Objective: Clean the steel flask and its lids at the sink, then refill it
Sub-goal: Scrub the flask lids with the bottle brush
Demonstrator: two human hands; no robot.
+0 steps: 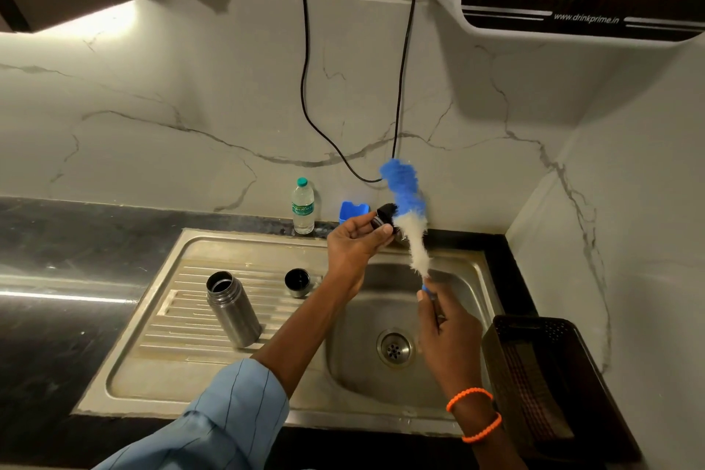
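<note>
scrubbing small black lid [382,219] pinched in left hand [356,246] above sink [450,366] with bottle brush [410,219] gripped by right hand [448,332], best turning lid against bristles; open flask [233,311], other lid [297,282] left of sink.

I see a bottle brush [406,210] with blue bristles at its tip and white below, beside a black lid [384,219]. At nine o'clock from it, a silver steel flask [233,309] and a dark-lined steel cap [297,282] sit on the grey ribbed sink [183,317]. My sleeve [213,427] is pale blue with thin dark stripes; orange bands [475,414] circle one wrist. The wall [152,118] is white marble, grey-veined.
</note>
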